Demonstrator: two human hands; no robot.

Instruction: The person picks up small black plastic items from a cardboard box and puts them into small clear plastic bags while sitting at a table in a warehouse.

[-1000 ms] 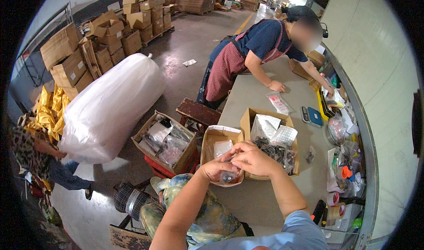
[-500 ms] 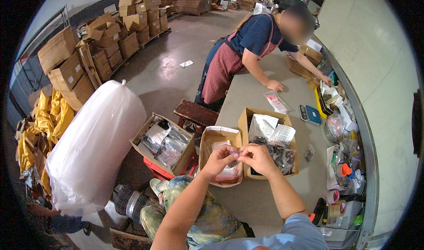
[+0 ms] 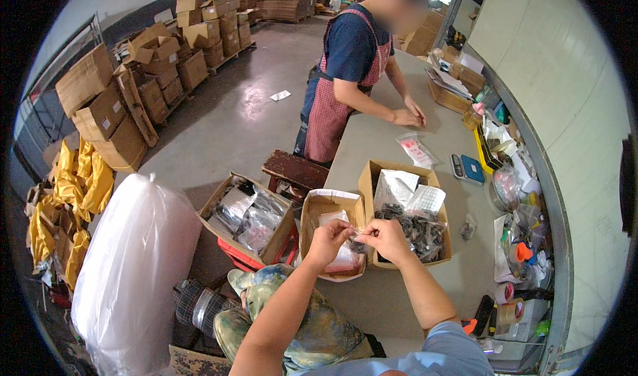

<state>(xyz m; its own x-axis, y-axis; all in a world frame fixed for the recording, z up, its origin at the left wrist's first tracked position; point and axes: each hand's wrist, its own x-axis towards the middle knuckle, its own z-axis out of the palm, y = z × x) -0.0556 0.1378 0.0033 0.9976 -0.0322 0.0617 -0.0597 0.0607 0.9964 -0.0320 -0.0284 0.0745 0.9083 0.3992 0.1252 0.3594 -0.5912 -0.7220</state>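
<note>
My left hand and my right hand meet over two cardboard boxes. Both are closed in a pinch on a small clear plastic bag stretched between the fingertips; its contents are too small to make out. Below my left hand, the narrower open box holds clear bags and reddish-white packets. The larger box beside it, under my right hand, contains small bags of dark parts, with white sheets lying on top.
On the grey table lie a packet with red print, a blue scale and a small bag. A filled box stands at left, beyond a big white plastic sack. Across the table, a person in an apron stands.
The person across the table has straightened up and brought both hands together. My hands have drawn slightly apart with the small bag between them. The white sack has sagged lower.
</note>
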